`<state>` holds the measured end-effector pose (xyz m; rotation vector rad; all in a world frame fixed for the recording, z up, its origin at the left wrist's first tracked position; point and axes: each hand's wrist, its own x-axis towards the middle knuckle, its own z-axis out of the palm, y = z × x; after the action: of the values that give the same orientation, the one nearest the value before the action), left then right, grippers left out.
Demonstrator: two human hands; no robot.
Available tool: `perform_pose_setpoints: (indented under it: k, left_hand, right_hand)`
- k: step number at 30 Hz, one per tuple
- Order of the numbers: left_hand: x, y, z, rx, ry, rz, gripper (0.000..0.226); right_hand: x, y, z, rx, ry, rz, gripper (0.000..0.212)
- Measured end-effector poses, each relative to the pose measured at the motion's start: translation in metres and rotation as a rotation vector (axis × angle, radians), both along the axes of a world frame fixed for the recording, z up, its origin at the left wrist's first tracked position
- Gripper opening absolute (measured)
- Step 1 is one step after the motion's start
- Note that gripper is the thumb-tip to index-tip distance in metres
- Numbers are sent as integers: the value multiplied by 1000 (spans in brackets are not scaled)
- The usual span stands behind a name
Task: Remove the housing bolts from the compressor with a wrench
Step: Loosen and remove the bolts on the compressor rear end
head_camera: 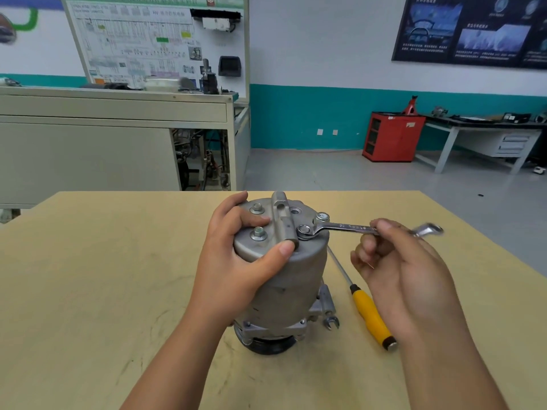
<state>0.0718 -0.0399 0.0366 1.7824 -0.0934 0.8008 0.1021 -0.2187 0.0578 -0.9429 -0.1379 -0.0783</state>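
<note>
A grey metal compressor [284,279] stands upright on its pulley end in the middle of the wooden table [103,276]. My left hand [236,255] grips its top, with the thumb on the raised central bracket and the fingers over the far rim. Two bolts [258,233] stand up on the left side of the top face, and another bolt [322,216] on the right. My right hand [393,261] pinches the shaft of a silver combination wrench [349,227]. Its ring end sits on the top face beside the bracket, over a bolt spot.
A yellow-handled screwdriver [370,315] lies on the table just right of the compressor. A small open-end spanner head [331,323] pokes out by the compressor's base. Behind the table stand a grey training bench [88,143], a red cabinet [393,137] and a workbench [485,134].
</note>
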Motion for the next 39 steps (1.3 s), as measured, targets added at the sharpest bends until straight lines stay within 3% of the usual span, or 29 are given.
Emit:
perform_pose_setpoints:
  k: [4,8,11,16,19,22,25,34,37,39]
  left_hand:
    - [-2,2,-2,-13,-13,-5,42]
    - [-4,4,-3,-26,-23,-10,40]
    - [-6,6,-3,-23,-22,-11,40]
    - [-5,6,-3,-29,-33,-18,41]
    - [-4,6,-3,-27,-35,-17,41]
    - [-3,4,-2,-16,-26,-14,40]
    - [-2,3,-1,-4,-13,-11,40]
    - [2,-1,2,-10,6,-2,42]
    - [2,-2,3,-24,10,-5,41]
    - [1,-1,2,-20,10,-6,41]
  right_hand:
    - [29,9,8,-139,62,-2,17]
    - [53,29,21,-546,32,-1,13]
    - [67,44,36,-761,-10,75,22]
    - [73,62,49,-962,-92,252,15]
    - [73,65,50,-918,-95,369,16]
    - [76,63,48,-778,-78,340,15]
    - [79,61,43,-659,-76,315,30]
    - [85,52,36,-281,88,358,29]
    - [89,49,37,-59,205,352,30]
    - [91,43,40,-47,235,282,30]
